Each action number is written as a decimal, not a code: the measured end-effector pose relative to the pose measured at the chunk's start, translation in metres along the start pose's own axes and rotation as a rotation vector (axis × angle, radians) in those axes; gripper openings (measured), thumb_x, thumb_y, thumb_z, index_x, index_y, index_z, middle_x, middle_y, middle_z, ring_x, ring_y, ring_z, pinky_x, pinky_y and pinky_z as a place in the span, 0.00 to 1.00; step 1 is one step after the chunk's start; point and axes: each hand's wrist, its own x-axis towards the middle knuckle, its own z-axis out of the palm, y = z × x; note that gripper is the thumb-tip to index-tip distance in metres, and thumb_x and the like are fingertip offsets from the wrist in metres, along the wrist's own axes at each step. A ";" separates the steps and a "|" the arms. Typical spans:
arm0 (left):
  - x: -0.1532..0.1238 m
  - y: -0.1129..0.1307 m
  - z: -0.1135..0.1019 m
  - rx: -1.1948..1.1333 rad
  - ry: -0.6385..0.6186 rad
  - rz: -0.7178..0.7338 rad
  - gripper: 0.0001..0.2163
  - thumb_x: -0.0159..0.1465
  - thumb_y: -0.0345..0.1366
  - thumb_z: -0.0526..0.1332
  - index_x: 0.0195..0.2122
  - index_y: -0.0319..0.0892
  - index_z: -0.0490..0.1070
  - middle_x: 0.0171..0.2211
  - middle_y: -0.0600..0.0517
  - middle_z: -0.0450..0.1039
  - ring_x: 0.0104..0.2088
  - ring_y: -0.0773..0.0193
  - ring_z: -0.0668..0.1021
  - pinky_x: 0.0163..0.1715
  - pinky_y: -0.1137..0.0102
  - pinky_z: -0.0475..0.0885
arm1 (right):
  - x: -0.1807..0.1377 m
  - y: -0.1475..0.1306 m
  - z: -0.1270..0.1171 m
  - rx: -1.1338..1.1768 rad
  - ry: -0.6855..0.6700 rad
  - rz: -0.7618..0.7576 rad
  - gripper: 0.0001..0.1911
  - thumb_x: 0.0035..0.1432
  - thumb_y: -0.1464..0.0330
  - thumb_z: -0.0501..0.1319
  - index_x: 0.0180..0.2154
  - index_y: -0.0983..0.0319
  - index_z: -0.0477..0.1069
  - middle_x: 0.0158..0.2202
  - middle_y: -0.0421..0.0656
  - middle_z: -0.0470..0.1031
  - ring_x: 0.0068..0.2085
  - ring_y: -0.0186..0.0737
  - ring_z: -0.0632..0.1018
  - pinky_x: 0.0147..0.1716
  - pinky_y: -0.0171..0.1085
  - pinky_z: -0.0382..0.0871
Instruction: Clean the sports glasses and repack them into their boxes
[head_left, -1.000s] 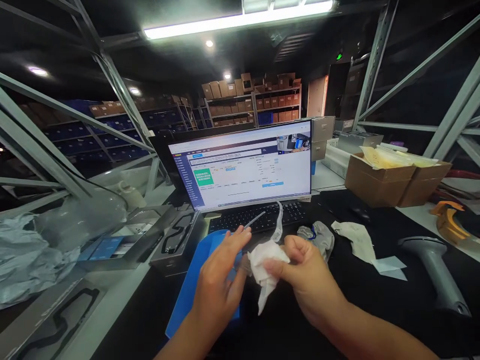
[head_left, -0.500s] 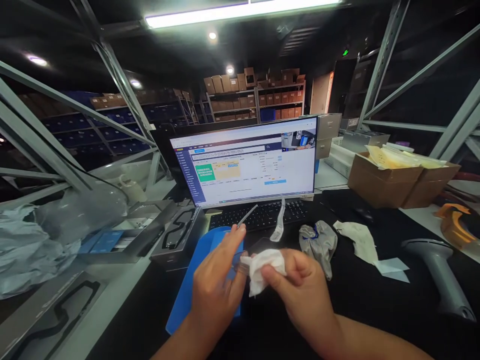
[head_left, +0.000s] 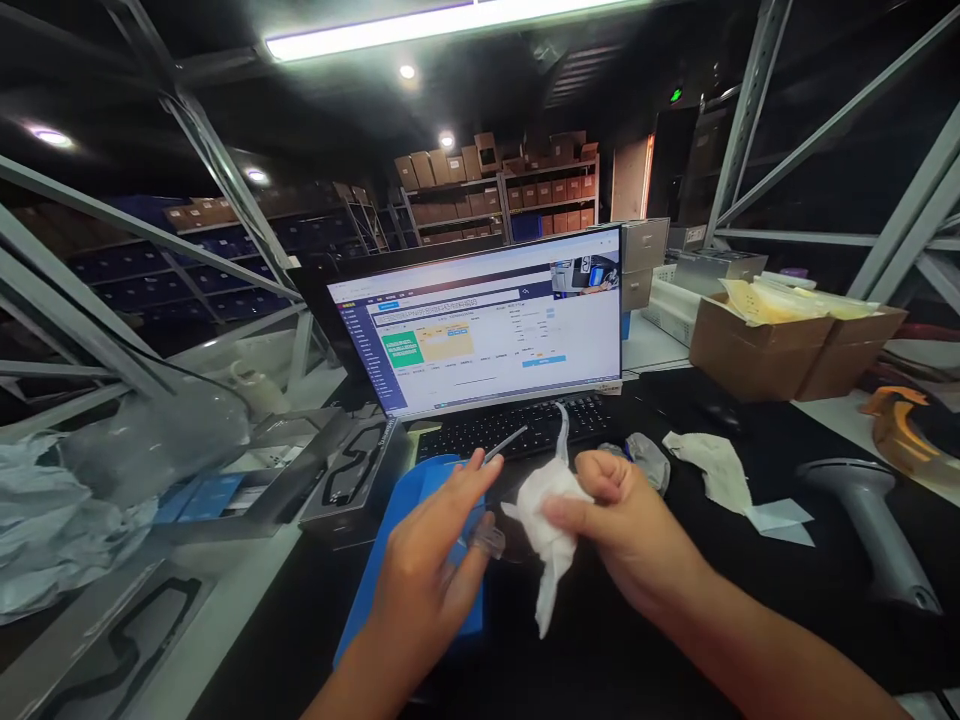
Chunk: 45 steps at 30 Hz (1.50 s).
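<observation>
Left fingers (head_left: 459, 490) loosely hold clear piece (head_left: 490, 542); right fingers (head_left: 579, 517) pinch cloth (head_left: 538, 497).

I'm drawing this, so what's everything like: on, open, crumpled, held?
White cloth: crumpled, held
Right hand: closed, gripping
Left hand: fingers stretched out
Clear piece: partly hidden
Monitor: on
Ceiling light: lit
Green sign: lit
Cardboard boxes: open, filled above rims
Gray pouch: rumpled, partly hidden

The left hand (head_left: 424, 555) and the right hand (head_left: 630, 515) are seen bare; the left forearm (head_left: 360, 665), also uncovered, is cropped by the lower edge of the view; a longer stretch of the right forearm (head_left: 750, 645) is shown uncovered; the left fingertips (head_left: 491, 468) are rounded, finer detail being blurred.
</observation>
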 end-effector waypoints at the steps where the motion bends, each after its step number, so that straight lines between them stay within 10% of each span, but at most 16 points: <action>1: 0.000 -0.001 -0.001 -0.014 -0.027 -0.011 0.24 0.69 0.28 0.58 0.66 0.48 0.62 0.62 0.51 0.70 0.64 0.60 0.70 0.65 0.66 0.65 | 0.002 -0.003 -0.003 -0.012 -0.006 0.016 0.36 0.40 0.68 0.78 0.21 0.59 0.45 0.18 0.31 0.56 0.22 0.26 0.57 0.22 0.28 0.51; 14: -0.001 -0.006 -0.001 -0.235 0.063 -0.362 0.21 0.70 0.37 0.60 0.63 0.57 0.65 0.59 0.57 0.73 0.60 0.62 0.74 0.62 0.65 0.71 | 0.029 -0.029 -0.033 -0.153 0.033 0.087 0.33 0.36 0.57 0.80 0.22 0.60 0.56 0.22 0.35 0.61 0.26 0.31 0.62 0.26 0.31 0.57; 22: 0.001 0.000 -0.011 -0.214 0.156 -0.273 0.21 0.69 0.35 0.61 0.62 0.57 0.67 0.57 0.57 0.75 0.59 0.60 0.76 0.64 0.62 0.69 | 0.028 -0.041 -0.056 -0.290 -0.109 0.054 0.25 0.46 0.50 0.75 0.29 0.60 0.66 0.27 0.39 0.67 0.30 0.35 0.67 0.30 0.33 0.62; 45: 0.001 -0.001 0.001 -0.040 0.218 -0.184 0.20 0.67 0.30 0.59 0.60 0.45 0.70 0.55 0.49 0.77 0.54 0.58 0.79 0.59 0.61 0.73 | 0.012 0.016 -0.005 -0.362 -0.166 -0.068 0.34 0.49 0.49 0.72 0.21 0.59 0.49 0.21 0.35 0.55 0.26 0.32 0.57 0.26 0.33 0.54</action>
